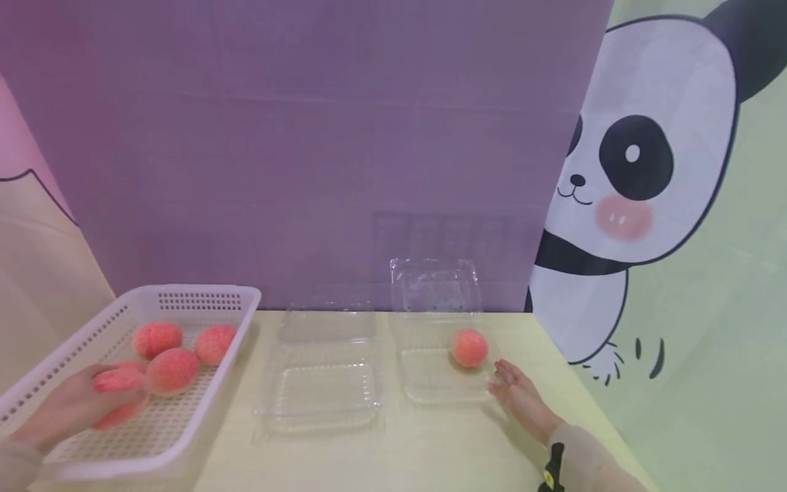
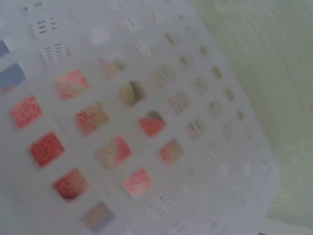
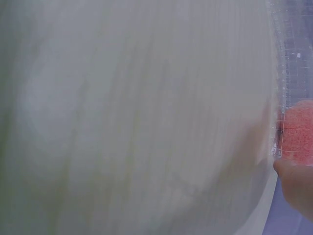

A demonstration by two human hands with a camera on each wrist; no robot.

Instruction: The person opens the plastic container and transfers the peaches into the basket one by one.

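Note:
In the head view my left hand [image 1: 86,403] reaches into a white slotted basket [image 1: 203,427], its fingers curled over a pink peach [image 1: 119,415]; motion blur softens the grip. Beside it lie several more peaches [image 1: 173,372]. Through the basket wall's holes [image 2: 105,142], the left wrist view shows patches of pink. My right hand [image 1: 522,400] has its fingers extended by the right edge of a clear plastic clamshell box [image 1: 430,383]. One peach [image 1: 470,348] sits inside that box. The right wrist view catches a fingertip [image 3: 296,186] below this peach [image 3: 298,132].
A second clear clamshell box [image 1: 326,396] stands with its lid raised between the basket and the first box. They share a pale wooden table [image 1: 443,451]. Behind it hangs a purple cloth [image 1: 307,150], and a panda-print curtain [image 1: 695,307] is on the right.

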